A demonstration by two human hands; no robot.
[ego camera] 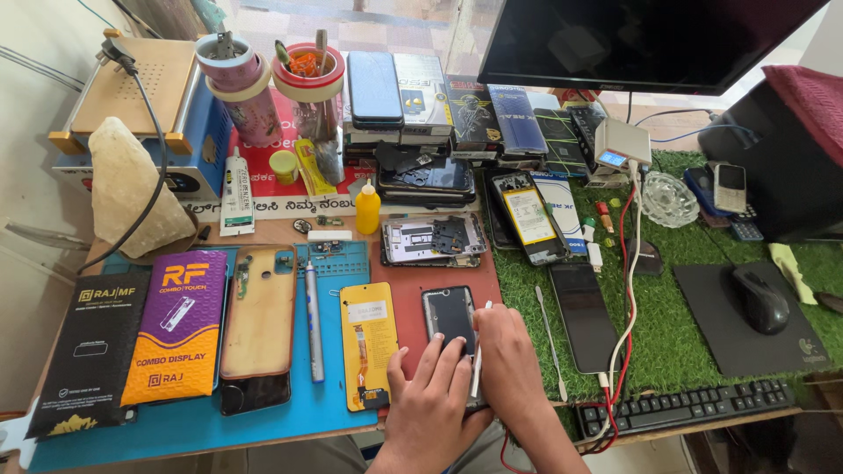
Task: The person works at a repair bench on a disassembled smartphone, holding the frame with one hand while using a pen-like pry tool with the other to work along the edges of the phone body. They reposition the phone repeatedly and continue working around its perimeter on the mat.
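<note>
Item: small dark phone (pixel 449 318), lying flat on a red mat (pixel 439 279), directly beneath both hands.

Left hand (pixel 430 395): fingers spread, fingertips pressed on the phone's lower face; gripped nothing, held the phone down.

Right hand (pixel 507 351): closed around a thin white tool (pixel 479 362), held upright-slanted against the phone's right edge.

Left of the left hand: a yellow display panel with flex cable (pixel 368 344), touching the mat's edge; further left, a grey pen-shaped screwdriver (pixel 313 320), a tan phone back cover (pixel 260 312), then a purple box (pixel 175 326) and a black box (pixel 86 351), all on a blue mat (pixel 176 421).

Beyond the hands: an opened phone frame (pixel 432 240) and a yellow bottle (pixel 368 209).

Right of the right hand: a metal spudger (pixel 551 338), a black phone (pixel 584 314) on green turf (pixel 676 333), a keyboard (pixel 689 405) and a mouse (pixel 760 300).
</note>
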